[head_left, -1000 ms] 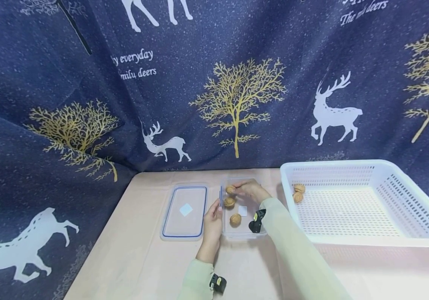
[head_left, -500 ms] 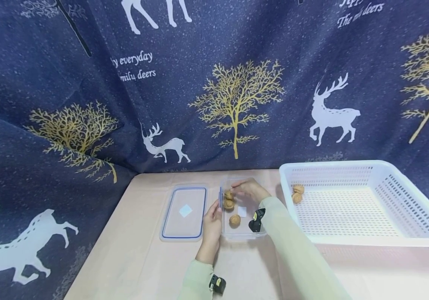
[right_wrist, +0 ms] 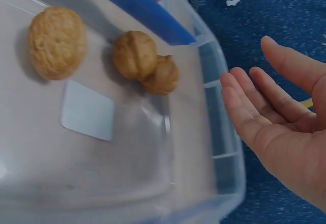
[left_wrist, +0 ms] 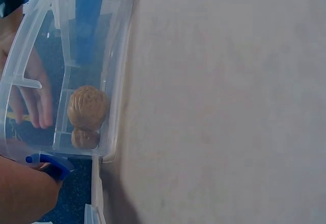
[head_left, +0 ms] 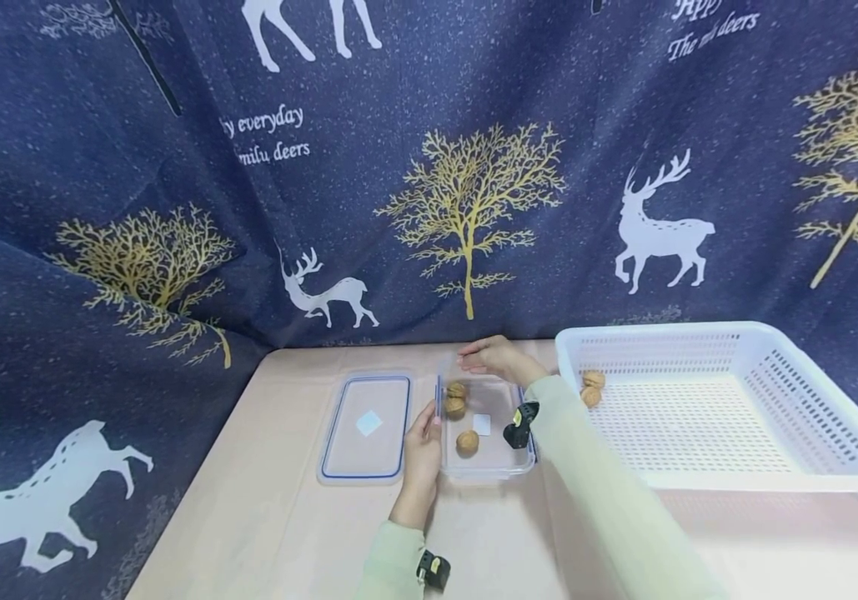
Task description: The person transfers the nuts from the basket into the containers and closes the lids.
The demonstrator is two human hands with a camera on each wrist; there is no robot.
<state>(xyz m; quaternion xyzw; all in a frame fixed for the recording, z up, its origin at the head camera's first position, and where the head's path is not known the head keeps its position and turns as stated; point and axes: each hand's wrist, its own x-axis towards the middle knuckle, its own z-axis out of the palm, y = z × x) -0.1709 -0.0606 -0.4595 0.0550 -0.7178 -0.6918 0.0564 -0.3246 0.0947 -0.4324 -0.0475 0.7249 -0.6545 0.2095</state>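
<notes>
- From where I stand, the clear box [head_left: 489,470] is close to the back edge of the tabletop [head_left: 278,525], around its middle.
- Two walnuts [head_left: 455,407] sit touching in the box, against its left wall; a third walnut [head_left: 467,442] lies apart from them, nearer the front left corner.
- The left hand [head_left: 423,446] is at the box's left wall, by the blue flap [right_wrist: 145,12]; I can't tell whether its fingers pinch the wall or only press on it.
- The right hand [head_left: 494,355] is just beside the box's back rim, fingers apart and loosely bent, palm bare.
- The lid [head_left: 368,448], edged in blue, lies flat left of the box, toward the tabletop's back left corner.
- A white basket [head_left: 691,425] takes up the tabletop's right side, with a pair of walnuts [head_left: 591,397] by its left wall.
- A dark blue cloth [head_left: 398,192] printed with deer and trees hangs past the back edge.
</notes>
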